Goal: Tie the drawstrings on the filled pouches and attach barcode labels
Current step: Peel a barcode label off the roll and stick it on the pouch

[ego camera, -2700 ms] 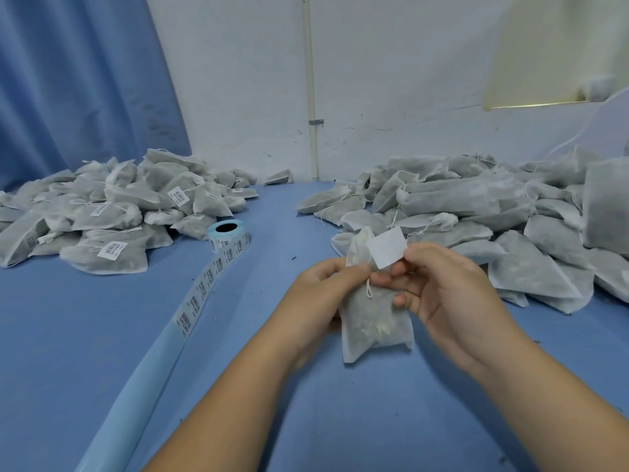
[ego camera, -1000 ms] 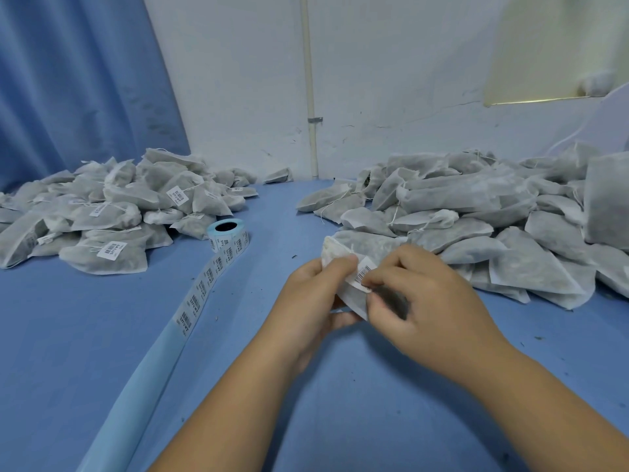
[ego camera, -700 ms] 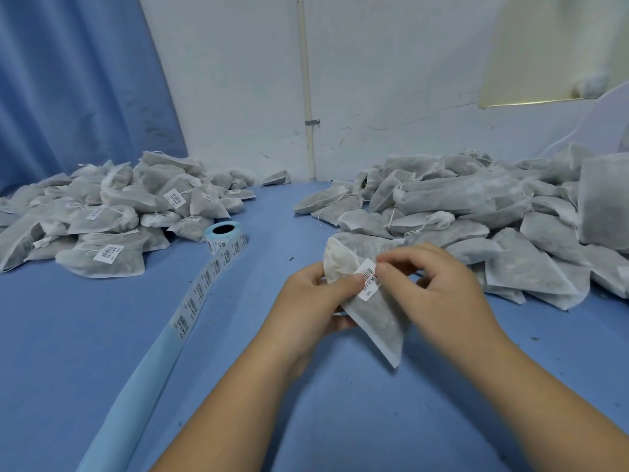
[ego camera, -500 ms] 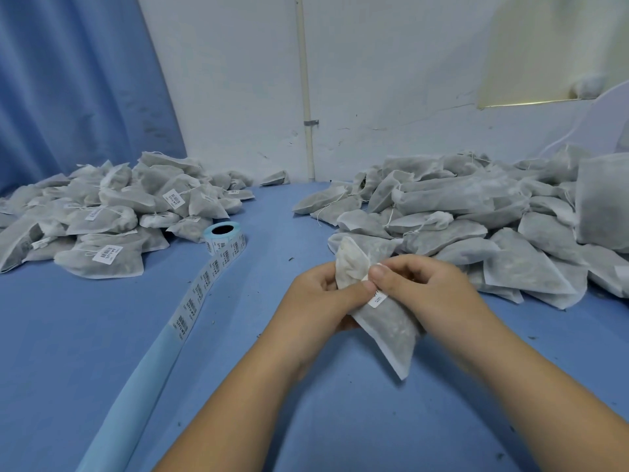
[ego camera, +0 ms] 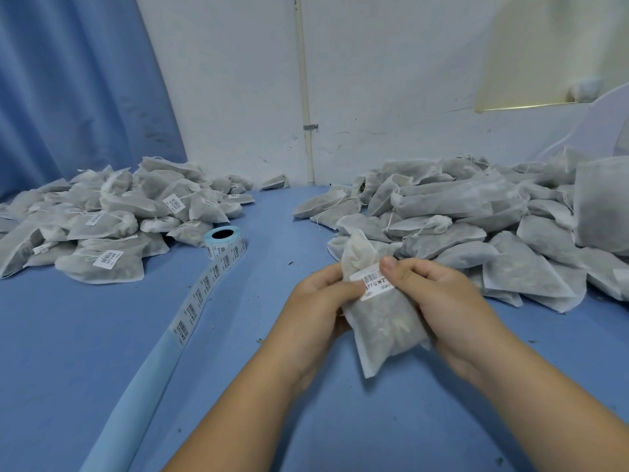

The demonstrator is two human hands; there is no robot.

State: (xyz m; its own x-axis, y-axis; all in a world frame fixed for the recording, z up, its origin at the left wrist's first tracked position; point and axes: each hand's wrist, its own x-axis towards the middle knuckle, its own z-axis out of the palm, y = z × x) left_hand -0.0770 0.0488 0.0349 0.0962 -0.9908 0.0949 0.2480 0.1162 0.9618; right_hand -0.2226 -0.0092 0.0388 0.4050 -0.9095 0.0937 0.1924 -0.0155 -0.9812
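Observation:
I hold one filled white mesh pouch [ego camera: 384,321] upright above the blue table, between both hands. A white barcode label [ego camera: 372,281] lies across its upper part, just below the gathered neck. My left hand [ego camera: 323,301] grips the pouch's left side, its thumb on the label's left end. My right hand [ego camera: 439,301] grips the right side, thumb pressing the label's right end. The drawstring is hidden from view.
A pile of labelled pouches [ego camera: 109,219] lies at the back left. A larger pile of pouches without visible labels [ego camera: 476,226] fills the back right. A blue label roll [ego camera: 224,241] stands between them, its strip [ego camera: 190,311] trailing toward the front edge over the blue table [ego camera: 68,352].
The label went from being held loose above the pouch to lying on it. The pouch was turned in my hands and now stands upright, with both thumbs on the label.

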